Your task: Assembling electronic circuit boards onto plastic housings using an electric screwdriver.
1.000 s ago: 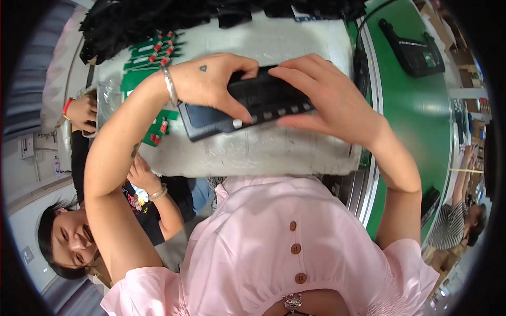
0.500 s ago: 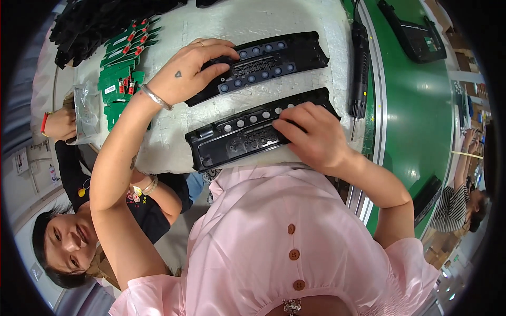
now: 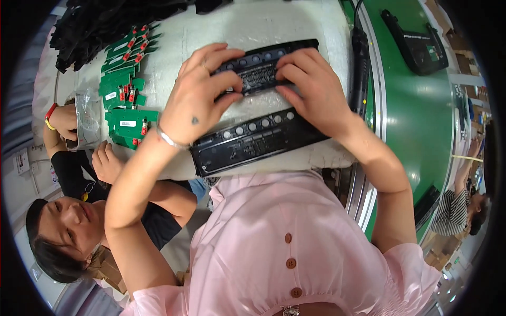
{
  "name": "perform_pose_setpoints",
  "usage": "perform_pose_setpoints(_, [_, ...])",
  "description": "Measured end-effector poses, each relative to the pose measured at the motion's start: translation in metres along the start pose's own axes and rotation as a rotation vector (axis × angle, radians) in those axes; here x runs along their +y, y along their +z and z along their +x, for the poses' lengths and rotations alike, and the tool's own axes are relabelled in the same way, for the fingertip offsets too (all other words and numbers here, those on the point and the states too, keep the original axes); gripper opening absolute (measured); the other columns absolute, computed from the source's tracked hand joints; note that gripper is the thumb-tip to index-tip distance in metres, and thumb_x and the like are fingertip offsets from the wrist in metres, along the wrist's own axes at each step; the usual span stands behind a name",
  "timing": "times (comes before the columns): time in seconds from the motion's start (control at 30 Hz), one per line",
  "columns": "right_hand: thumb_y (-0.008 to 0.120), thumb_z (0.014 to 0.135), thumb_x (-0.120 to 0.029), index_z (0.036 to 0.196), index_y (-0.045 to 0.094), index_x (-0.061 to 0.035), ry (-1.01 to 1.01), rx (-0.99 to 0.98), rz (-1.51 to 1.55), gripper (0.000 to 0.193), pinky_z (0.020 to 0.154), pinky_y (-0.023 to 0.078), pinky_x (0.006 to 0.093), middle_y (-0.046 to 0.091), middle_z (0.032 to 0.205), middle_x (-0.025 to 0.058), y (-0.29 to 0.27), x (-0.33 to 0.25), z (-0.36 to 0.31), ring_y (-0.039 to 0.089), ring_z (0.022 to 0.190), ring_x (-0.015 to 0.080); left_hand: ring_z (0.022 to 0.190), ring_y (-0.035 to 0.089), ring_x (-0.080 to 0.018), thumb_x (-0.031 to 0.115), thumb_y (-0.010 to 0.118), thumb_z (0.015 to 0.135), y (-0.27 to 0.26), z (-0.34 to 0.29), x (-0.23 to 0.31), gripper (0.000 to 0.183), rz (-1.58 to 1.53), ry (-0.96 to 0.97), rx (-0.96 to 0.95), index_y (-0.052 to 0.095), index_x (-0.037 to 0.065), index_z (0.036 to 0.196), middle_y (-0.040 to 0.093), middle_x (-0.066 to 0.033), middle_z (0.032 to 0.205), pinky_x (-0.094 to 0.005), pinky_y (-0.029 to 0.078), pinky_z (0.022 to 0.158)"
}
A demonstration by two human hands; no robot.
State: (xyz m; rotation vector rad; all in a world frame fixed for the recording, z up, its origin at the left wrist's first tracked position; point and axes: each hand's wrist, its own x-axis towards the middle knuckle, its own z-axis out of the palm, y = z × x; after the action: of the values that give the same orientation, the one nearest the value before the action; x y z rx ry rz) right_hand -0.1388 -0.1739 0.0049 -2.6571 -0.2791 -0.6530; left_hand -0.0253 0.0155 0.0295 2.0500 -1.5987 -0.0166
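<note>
A long black plastic panel [image 3: 259, 78] is gripped by half-curled left hand [image 3: 198, 95] and right hand [image 3: 318, 89]; white rectangular labels [image 3: 127, 124] are blurred.

A co-worker [image 3: 73, 171] in black is at left, near a clear plastic bag [image 3: 88, 120]. A green surface [image 3: 414, 134] at right carries a black casing [image 3: 416, 57]. Beyond it is a person [image 3: 449, 215] in striped clothing.

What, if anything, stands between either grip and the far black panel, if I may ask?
Nothing visible does: the left grip and the right grip overlap opposite ends of the far black panel, with no other object showing between. The near black panel lies closer to the body, not in between.
</note>
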Motion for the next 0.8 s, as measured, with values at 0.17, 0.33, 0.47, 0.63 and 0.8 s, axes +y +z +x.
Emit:
perform_pose_setpoints(0.17, [0.064, 0.06, -0.002, 0.08, 0.055, -0.0034, -0.148, 0.3, 0.09, 0.022, 0.057, 0.045, 0.0305, 0.056, 0.077, 0.007, -0.015, -0.016, -0.004, 0.054, 0.069, 0.0246, 0.073, 0.048, -0.0163, 0.007, 0.065, 0.049, -0.007, -0.035, 0.021, 0.025, 0.404, 0.232, 0.442, 0.062, 0.012, 0.073, 0.048, 0.0002, 0.078, -0.0405, 0.039, 0.081])
perform_pose_setpoints(0.33, [0.065, 0.055, 0.002, 0.075, 0.056, -0.0014, -0.236, 0.333, 0.14, 0.022, 0.049, 0.043, 0.0278, 0.056, 0.074, 0.0079, -0.019, -0.023, -0.001, 0.054, 0.059, 0.0218, 0.068, 0.045, -0.0129, 0.007, 0.066, 0.044, 0.005, -0.045, 0.03, 0.029, 0.439, 0.202, 0.586, 0.064, 0.017, 0.071, 0.042, 0.0019, 0.074, -0.039, 0.037, 0.082])
perform_pose_setpoints(0.47, [0.066, 0.057, 0.001, 0.075, 0.057, -0.0018, -0.189, 0.23, 0.233, 0.02, 0.049, 0.042, 0.0286, 0.055, 0.071, 0.0074, -0.018, -0.019, -0.006, 0.053, 0.059, 0.0217, 0.068, 0.053, -0.0168, 0.002, 0.065, 0.049, 0.013, -0.044, 0.031, 0.023, 0.208, 0.125, 0.595, 0.062, 0.009, 0.072, 0.05, -0.0031, 0.077, -0.0326, 0.045, 0.067])
perform_pose_setpoints(0.63, [0.066, 0.066, -0.003, 0.081, 0.06, -0.0044, 0.101, -0.074, 0.409, 0.016, 0.05, 0.041, 0.0301, 0.055, 0.069, 0.0064, -0.014, -0.022, -0.028, 0.052, 0.058, 0.0223, 0.063, 0.057, -0.0209, -0.004, 0.063, 0.058, 0.03, -0.062, 0.05, 0.019, -0.117, -0.275, 0.387, 0.06, 0.0, 0.076, 0.057, -0.0086, 0.074, -0.0261, 0.047, 0.055])
perform_pose_setpoints(0.8, [0.063, 0.068, -0.002, 0.086, 0.06, -0.0027, 0.195, -0.198, 0.209, 0.018, 0.053, 0.043, 0.0302, 0.056, 0.07, 0.0084, -0.009, -0.033, -0.036, 0.053, 0.062, 0.0238, 0.066, 0.056, -0.0219, -0.003, 0.064, 0.061, 0.026, -0.062, 0.056, 0.016, -0.007, -0.275, 0.219, 0.061, 0.001, 0.076, 0.059, -0.0081, 0.074, -0.0288, 0.046, 0.058])
